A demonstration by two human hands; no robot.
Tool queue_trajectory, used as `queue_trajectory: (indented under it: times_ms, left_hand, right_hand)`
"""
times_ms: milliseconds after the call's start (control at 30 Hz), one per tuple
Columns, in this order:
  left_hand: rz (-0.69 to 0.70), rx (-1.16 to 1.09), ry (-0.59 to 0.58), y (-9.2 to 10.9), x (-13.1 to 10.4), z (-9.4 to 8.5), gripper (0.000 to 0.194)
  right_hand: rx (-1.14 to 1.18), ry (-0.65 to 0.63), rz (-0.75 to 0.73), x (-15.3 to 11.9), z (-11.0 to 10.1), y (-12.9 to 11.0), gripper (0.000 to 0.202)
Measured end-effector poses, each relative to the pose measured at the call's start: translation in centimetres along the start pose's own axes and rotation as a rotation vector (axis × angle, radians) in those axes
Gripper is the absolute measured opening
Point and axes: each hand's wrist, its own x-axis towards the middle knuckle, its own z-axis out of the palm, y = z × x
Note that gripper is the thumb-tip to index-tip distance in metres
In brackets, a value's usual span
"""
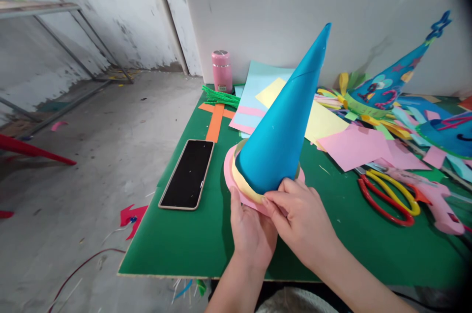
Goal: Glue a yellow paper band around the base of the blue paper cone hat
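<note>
A blue paper cone hat [283,136] leans up and to the right between my hands, above the green table. Around its base runs a pale yellow paper band [241,180], with a pink paper brim [229,165] below. My left hand [252,232] supports the brim from underneath, its thumb against the near left edge. Thumb and fingers of my right hand [300,217] pinch the yellow band at the front of the base. Part of the brim is hidden behind my right hand.
A phone [188,174] lies left of the hat. Scissors [387,195] and a pink glue gun [438,200] are at the right. Behind stand a pink flask [221,71] and a decorated blue hat [387,82], among paper sheets [328,121]. Green pipe cleaners [221,97] lie near the flask.
</note>
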Motion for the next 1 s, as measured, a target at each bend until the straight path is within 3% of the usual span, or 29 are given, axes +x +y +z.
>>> queue_trajectory:
  times_ms: [467,733,867,1000]
  left_hand:
    - [-0.031,-0.004,-0.035,0.1,0.1,0.1,0.057]
    - [-0.053,0.033,-0.090,0.2,0.4,-0.5,0.055]
    - [-0.057,0.066,-0.110,0.2,0.4,-0.3,0.056]
    - [-0.060,0.067,-0.115,0.0,0.3,0.2,0.061]
  right_hand:
    - [-0.010,0.010,-0.026,-0.4,0.1,0.2,0.023]
    - [0.177,-0.002,-0.119,-0.7,-1.7,3.1,0.020]
    - [0.109,-0.023,-0.145,-0.3,-2.7,4.7,0.019]
    - [-0.011,-0.006,-0.170,0.0,-2.9,4.7,0.019]
